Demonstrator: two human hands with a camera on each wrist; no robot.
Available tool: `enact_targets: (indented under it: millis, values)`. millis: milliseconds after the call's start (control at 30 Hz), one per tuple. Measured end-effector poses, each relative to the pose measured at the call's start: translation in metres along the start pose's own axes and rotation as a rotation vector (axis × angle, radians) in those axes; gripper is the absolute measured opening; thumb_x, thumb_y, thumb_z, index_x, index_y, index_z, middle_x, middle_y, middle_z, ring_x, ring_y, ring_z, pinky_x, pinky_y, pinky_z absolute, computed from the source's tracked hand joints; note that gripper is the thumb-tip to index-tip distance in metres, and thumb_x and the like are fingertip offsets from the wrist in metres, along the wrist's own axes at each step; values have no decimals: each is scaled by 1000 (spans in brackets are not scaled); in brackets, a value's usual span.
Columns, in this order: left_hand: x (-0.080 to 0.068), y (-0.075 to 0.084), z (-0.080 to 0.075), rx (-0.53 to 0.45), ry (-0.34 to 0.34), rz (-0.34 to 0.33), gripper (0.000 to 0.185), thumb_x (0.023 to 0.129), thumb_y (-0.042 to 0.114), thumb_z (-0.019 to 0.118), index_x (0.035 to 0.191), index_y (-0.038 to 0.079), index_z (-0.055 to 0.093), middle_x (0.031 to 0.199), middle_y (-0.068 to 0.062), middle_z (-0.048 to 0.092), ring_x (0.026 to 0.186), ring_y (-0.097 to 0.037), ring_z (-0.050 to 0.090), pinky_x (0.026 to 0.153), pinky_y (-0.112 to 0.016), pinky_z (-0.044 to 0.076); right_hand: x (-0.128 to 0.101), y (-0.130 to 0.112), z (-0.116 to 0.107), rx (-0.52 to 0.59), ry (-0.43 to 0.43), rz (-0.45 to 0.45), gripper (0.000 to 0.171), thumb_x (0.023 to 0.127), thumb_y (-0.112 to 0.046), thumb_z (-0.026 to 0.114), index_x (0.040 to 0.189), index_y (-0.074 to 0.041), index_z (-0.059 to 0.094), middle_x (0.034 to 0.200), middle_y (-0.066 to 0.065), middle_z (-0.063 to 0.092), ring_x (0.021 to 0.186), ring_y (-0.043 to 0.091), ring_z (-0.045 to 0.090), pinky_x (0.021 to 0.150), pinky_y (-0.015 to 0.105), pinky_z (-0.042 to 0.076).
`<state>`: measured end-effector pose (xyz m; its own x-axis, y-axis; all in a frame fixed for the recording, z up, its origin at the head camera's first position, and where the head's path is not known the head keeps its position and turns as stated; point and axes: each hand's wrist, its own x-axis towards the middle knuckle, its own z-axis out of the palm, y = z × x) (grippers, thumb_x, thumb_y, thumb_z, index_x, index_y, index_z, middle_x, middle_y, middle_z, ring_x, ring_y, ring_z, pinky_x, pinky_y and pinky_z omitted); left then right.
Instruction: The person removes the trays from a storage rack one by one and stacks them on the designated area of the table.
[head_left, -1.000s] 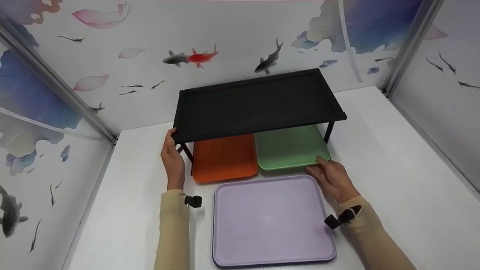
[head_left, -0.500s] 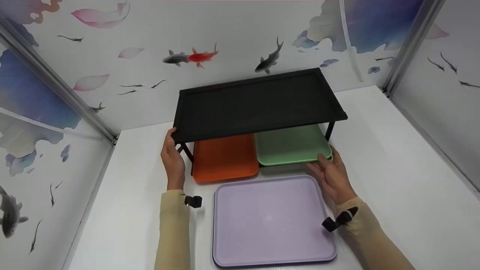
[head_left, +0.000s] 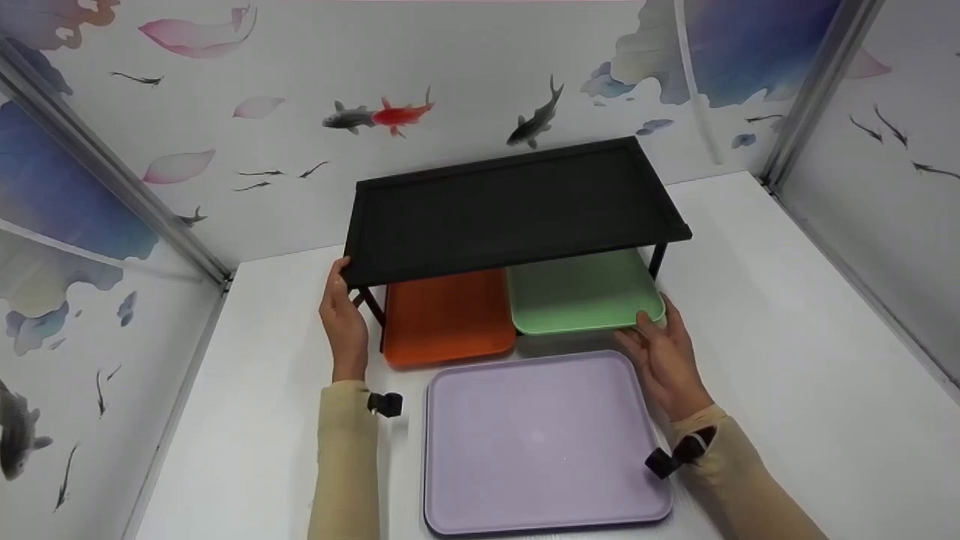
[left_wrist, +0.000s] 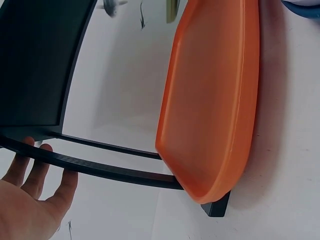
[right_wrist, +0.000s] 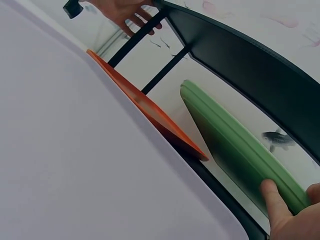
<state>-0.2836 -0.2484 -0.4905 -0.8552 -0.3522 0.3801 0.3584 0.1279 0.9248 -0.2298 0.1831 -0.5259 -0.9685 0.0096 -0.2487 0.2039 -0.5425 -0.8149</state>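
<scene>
The right hand pinches the near corner of the green tray, lifted under the black rack; the right wrist view shows a fingertip pressed to its rim. The left hand, fingers loosely spread, holds the rack's left end. Three trays: green and orange beneath the rack, lilac in front.

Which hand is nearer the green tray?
Right. The right hand grips the green tray at its near right corner; the left hand holds the black shelf at its left end, beyond the orange tray.
</scene>
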Motion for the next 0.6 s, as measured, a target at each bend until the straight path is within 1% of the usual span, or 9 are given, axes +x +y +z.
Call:
enact_targets:
  millis: [133,233,400,600]
  values:
    - [0,0,0,-6,-1,-5,44,114,31,32,149,14,53,155,-2,49,141,-20,46,115,-52,40,-6,-1,0,-8,-4,-27,76,109,-18,47,166,-26,-3,147,2,36,119,11,59,108,27,47]
    - [0,0,0,-19,-1,-10,45,114,30,31,149,12,51,156,-4,48,141,-22,45,114,-52,40,-10,-1,-1,0,-19,-35,76,109,-19,47,166,-27,-3,148,2,36,118,11,61,108,27,47]
    - [0,-2,0,-22,0,-12,46,114,31,29,150,13,51,154,-4,50,138,-22,47,114,-52,40,-17,-3,-2,12,-48,-36,73,109,-21,46,165,-28,1,149,3,37,117,10,64,106,26,48]
    - [0,-1,2,-41,19,-6,46,113,34,30,148,14,54,152,-3,52,136,-22,49,114,-53,39,-24,-4,-4,-32,-74,-74,72,109,-22,47,166,-25,3,150,6,36,117,11,64,106,28,49]
